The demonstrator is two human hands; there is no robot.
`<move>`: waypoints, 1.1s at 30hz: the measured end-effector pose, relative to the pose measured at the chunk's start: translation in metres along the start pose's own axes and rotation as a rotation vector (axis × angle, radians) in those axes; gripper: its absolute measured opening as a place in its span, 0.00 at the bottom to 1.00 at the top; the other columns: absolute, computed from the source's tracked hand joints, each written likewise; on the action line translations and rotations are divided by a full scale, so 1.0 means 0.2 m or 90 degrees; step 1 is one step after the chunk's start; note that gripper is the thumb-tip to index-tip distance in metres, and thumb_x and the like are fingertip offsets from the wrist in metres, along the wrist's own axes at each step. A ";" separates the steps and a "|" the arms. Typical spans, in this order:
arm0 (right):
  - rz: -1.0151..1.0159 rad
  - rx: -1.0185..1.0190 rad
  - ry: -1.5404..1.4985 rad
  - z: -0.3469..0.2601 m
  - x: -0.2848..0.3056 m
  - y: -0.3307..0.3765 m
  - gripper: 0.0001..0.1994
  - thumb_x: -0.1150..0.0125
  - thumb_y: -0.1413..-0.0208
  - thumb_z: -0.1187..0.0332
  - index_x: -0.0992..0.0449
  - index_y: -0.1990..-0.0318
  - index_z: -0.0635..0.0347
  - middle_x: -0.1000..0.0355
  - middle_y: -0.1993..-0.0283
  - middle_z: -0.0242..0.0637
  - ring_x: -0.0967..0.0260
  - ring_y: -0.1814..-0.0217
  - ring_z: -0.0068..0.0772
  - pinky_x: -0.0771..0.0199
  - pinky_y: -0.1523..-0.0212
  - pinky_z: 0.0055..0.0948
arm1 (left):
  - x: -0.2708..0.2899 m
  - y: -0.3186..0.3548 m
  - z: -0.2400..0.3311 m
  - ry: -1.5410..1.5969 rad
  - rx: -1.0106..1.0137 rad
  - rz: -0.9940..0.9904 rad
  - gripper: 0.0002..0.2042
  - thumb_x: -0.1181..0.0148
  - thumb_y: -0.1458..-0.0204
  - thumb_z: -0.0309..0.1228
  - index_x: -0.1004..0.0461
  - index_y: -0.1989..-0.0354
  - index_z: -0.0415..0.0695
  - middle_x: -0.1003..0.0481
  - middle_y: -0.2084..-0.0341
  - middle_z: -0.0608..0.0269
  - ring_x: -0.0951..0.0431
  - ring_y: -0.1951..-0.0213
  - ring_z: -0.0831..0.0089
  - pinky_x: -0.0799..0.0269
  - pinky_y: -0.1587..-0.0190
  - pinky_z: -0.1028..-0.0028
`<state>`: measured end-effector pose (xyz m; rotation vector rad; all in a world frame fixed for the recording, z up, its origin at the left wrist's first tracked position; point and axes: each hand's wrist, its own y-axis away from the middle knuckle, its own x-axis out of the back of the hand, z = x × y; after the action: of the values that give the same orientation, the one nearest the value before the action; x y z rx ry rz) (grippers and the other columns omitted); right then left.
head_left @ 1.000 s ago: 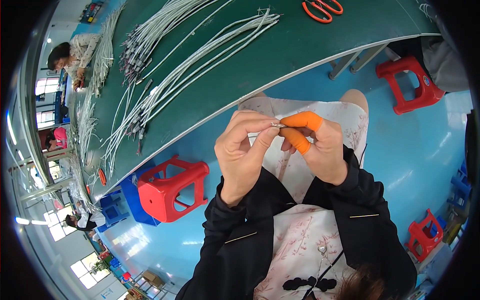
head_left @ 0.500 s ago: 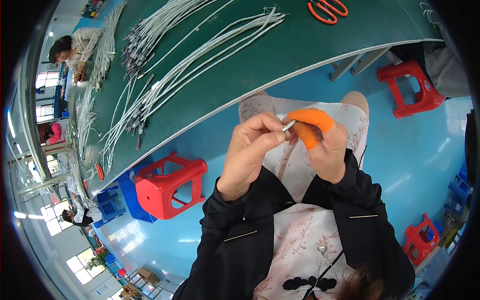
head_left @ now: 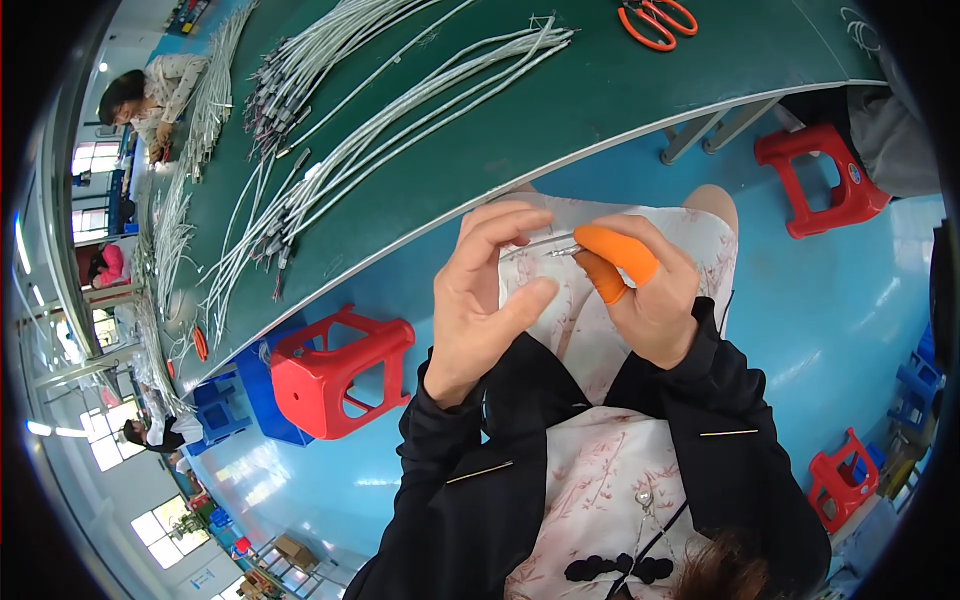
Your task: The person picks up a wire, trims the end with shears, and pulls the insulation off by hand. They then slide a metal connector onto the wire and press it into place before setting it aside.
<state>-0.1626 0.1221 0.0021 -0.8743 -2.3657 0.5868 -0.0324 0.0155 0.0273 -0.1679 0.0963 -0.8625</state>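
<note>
1. A thin grey wire [head_left: 540, 243] is pinched at the centre of the frame between the fingers [head_left: 600, 262] of the right hand [head_left: 640, 290], two of which are covered by orange rubber cots, presumably for grip on the slim strand.
2. The right fingers are closed narrowly on the wire's end; the exact contact point is too small to be made out.
3. The left hand [head_left: 480, 300] is held just beside it, its fingers [head_left: 510, 225] curled and only partly closed, the fingertips resting on the wire's far stretch while the thumb stands apart below.
4. Both hands are held over the lap, below the bench [head_left: 600, 100] edge, apparently so the work is kept near the eyes.
5. Bundles of white cables [head_left: 400, 130] are laid in long rows on the green bench in the upper half of the frame, within reach.
6. Orange-handled scissors [head_left: 655, 20] lie at the top edge.
7. A red stool [head_left: 335, 370] stands at lower left, another red stool [head_left: 820, 180] at upper right.
</note>
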 end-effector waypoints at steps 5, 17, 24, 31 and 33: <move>0.011 0.042 0.026 0.00 -0.02 0.01 0.12 0.35 0.60 0.83 0.26 0.64 0.67 0.29 0.65 0.39 0.28 0.70 0.35 0.28 0.70 0.24 | 0.01 0.01 -0.06 -0.013 -0.007 -0.019 0.12 0.39 0.56 0.20 0.26 0.60 0.38 0.29 0.58 0.59 0.33 0.55 0.70 0.39 0.50 0.73; 0.008 0.047 0.018 0.00 -0.03 0.00 0.12 0.35 0.60 0.82 0.25 0.64 0.66 0.29 0.67 0.40 0.29 0.71 0.35 0.28 0.72 0.24 | 0.03 0.02 -0.11 -0.030 -0.017 -0.008 0.07 0.40 0.54 0.18 0.25 0.65 0.36 0.26 0.70 0.59 0.29 0.62 0.70 0.34 0.57 0.74; 0.005 0.041 0.016 0.02 -0.03 0.00 0.11 0.35 0.60 0.82 0.24 0.65 0.66 0.29 0.68 0.39 0.29 0.73 0.34 0.29 0.74 0.23 | 0.02 0.03 -0.12 0.066 0.042 0.017 0.05 0.42 0.52 0.18 0.25 0.66 0.35 0.27 0.69 0.59 0.29 0.62 0.70 0.33 0.57 0.74; -0.016 -0.014 0.028 0.02 -0.02 0.01 0.16 0.34 0.60 0.81 0.27 0.60 0.65 0.28 0.68 0.41 0.28 0.73 0.34 0.29 0.74 0.24 | 0.04 0.03 -0.12 0.190 0.158 -0.008 0.05 0.43 0.51 0.19 0.26 0.66 0.36 0.26 0.68 0.61 0.29 0.61 0.73 0.35 0.56 0.76; -0.031 -0.023 0.020 0.02 -0.01 0.01 0.16 0.35 0.59 0.81 0.28 0.59 0.65 0.28 0.67 0.41 0.28 0.72 0.34 0.28 0.72 0.24 | 0.04 0.03 -0.13 0.217 0.182 -0.013 0.04 0.43 0.51 0.19 0.26 0.66 0.36 0.27 0.68 0.61 0.29 0.61 0.73 0.35 0.56 0.75</move>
<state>-0.1630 0.1223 -0.0029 -0.8333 -2.3689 0.5098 -0.0257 0.0105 0.0013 0.2476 0.2884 -0.9102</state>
